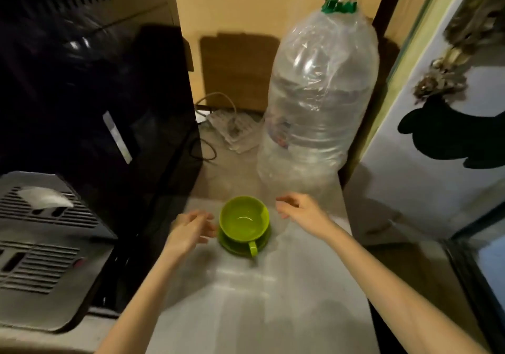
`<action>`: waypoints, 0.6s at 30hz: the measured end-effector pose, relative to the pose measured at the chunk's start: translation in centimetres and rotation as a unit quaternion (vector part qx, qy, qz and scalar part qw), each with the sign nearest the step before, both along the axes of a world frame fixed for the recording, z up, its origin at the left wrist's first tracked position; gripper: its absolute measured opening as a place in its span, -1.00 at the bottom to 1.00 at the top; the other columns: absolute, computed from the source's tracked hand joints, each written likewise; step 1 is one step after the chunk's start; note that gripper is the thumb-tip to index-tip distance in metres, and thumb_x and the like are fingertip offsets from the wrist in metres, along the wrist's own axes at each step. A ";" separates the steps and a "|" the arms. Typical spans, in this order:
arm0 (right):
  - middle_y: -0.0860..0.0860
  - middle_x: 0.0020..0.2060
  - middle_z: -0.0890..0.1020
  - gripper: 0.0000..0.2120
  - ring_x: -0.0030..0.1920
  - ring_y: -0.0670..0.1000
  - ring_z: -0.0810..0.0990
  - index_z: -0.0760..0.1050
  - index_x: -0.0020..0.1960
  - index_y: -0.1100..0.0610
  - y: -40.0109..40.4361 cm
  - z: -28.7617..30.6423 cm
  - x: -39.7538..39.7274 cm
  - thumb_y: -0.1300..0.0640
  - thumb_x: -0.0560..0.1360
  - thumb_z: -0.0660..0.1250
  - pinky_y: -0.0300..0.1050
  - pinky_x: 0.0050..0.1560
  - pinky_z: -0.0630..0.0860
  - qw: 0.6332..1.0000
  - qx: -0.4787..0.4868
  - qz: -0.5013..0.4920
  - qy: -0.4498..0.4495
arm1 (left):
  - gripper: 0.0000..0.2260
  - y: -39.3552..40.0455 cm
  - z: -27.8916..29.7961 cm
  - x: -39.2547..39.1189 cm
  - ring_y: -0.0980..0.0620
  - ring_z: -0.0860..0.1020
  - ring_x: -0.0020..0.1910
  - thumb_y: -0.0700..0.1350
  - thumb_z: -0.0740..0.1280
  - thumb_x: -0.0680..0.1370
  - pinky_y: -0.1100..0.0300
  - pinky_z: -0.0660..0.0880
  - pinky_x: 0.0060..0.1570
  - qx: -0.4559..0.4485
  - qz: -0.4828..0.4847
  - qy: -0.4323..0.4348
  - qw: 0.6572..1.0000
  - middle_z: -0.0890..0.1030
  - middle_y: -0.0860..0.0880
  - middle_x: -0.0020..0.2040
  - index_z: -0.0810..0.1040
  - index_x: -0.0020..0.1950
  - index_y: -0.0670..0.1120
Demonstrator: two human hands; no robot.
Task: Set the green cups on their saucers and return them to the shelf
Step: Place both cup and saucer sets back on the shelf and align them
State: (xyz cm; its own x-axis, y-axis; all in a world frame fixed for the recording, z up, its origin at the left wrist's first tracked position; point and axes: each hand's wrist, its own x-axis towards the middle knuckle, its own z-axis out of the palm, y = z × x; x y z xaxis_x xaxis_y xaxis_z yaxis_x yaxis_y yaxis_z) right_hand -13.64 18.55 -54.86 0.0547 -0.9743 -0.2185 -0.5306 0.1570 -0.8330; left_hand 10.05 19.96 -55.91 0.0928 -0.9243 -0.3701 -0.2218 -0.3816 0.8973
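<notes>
One empty green cup [244, 218] stands upright on a matching green saucer [235, 246], its handle pointing toward me, on a pale countertop [246, 299]. My left hand [191, 229] hovers just left of the cup, fingers spread, close to the saucer's edge without gripping it. On the other side, my right hand [299, 209] is open with curled fingers, a short gap away from the cup. Neither hand holds anything.
A large clear plastic water bottle [317, 102] with a green cap stands right behind the cup. A black appliance [95, 94] and a grey vented machine [41, 244] fill the left. A power strip with cables [232, 129] lies at the back. A white door [437, 148] is on the right.
</notes>
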 end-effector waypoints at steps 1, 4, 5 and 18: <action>0.11 -0.19 0.59 -0.84 -0.33 -0.12 0.51 0.52 0.06 0.21 0.0 -1.3 0.3 0.19 0.54 0.23 -0.39 -0.36 0.38 1.000 0.016 -0.003 0.005 | -0.79 0.0 -1.2 0.3 -0.07 0.54 -0.34 -0.22 0.12 0.57 0.23 0.48 -0.40 0.020 0.018 0.002 1.000 0.55 -0.15 -0.32 0.51 0.01 -0.27; 0.14 -0.25 0.57 -0.84 -0.47 -0.12 0.52 0.50 0.00 0.18 -0.1 -4.5 1.2 0.18 0.56 0.16 -0.34 -0.47 0.41 0.996 0.078 -0.032 -0.003 | -0.84 0.1 -3.8 0.4 -0.09 0.52 -0.38 -0.23 0.14 0.55 0.22 0.49 -0.54 0.066 0.058 0.020 0.996 0.53 -0.18 -0.33 0.48 -0.03 -0.27; 0.13 -0.30 0.55 -0.84 -0.54 -0.14 0.52 0.48 -0.07 0.15 -0.1 -5.3 1.5 0.17 0.57 0.14 -0.31 -0.50 0.43 0.993 0.105 -0.048 -0.021 | -0.85 0.1 -4.4 0.3 -0.10 0.53 -0.40 -0.22 0.15 0.55 0.24 0.49 -0.58 0.074 0.063 0.020 0.995 0.53 -0.18 -0.33 0.48 -0.05 -0.25; 0.23 -0.36 0.56 -0.93 -0.63 -0.02 0.58 0.36 -0.10 0.20 -1.9 -8.6 2.7 0.32 0.50 0.23 -0.16 -0.57 0.57 0.958 0.238 -0.125 -0.098 | -0.94 -2.0 -7.3 -1.2 -0.11 0.65 -0.29 -0.25 0.30 0.47 0.26 0.55 -0.49 0.104 0.021 -0.027 0.994 0.64 -0.25 -0.19 0.51 -0.07 -0.18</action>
